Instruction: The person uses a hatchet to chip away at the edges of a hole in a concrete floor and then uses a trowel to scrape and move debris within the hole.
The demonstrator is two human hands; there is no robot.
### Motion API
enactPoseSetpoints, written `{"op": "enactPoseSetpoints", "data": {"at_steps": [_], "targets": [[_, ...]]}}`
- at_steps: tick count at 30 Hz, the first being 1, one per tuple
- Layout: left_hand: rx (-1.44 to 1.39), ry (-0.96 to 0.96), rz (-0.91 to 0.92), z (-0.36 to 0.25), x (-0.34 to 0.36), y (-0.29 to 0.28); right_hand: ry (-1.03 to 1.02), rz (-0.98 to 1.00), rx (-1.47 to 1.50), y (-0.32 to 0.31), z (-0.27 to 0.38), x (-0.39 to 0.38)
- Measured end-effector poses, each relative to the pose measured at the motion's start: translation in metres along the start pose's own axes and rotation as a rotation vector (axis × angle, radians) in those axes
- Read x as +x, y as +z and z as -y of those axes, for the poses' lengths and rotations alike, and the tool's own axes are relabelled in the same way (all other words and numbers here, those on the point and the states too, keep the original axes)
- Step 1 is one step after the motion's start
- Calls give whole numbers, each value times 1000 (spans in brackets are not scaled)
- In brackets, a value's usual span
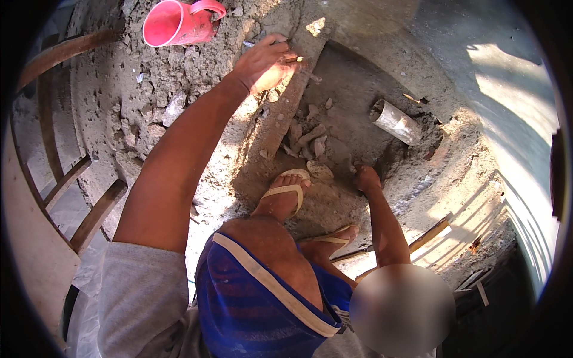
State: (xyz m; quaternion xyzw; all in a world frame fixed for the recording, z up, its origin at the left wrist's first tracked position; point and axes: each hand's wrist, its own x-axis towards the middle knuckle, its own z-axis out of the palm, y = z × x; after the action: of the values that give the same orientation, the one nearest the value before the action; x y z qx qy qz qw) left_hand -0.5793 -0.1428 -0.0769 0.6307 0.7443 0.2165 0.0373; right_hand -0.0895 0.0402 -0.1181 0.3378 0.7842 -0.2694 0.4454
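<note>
My left hand is closed with curled fingers above the concrete edge of a shallow pit. A small pale yellow tip shows by its fingers; what it belongs to is unclear. Down in the pit, my right hand is closed low against the grey floor, and anything inside its fist is hidden. Broken grey chunks lie between my two hands. A whitish pipe stub sticks out of the pit's right side, above my right hand.
A pink plastic mug lies tipped on rough rubble at the far left. My sandalled feet stand at the pit's near end. Wooden slats line the left side. A smooth grey wall rises at the right. A blurred patch hides the lower right.
</note>
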Motion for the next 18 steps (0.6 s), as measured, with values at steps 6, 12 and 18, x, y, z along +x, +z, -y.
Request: {"op": "enactPoseSetpoints", "data": {"at_steps": [6, 12, 18], "targets": [[-620, -426, -5, -3, -5, 5, -203, 22, 112, 21, 24, 1], [83, -19, 157, -1, 10, -5, -324, -162, 232, 20, 60, 33], [193, 68, 189, -32, 27, -41, -170, -117, 313, -6, 123, 55]]}}
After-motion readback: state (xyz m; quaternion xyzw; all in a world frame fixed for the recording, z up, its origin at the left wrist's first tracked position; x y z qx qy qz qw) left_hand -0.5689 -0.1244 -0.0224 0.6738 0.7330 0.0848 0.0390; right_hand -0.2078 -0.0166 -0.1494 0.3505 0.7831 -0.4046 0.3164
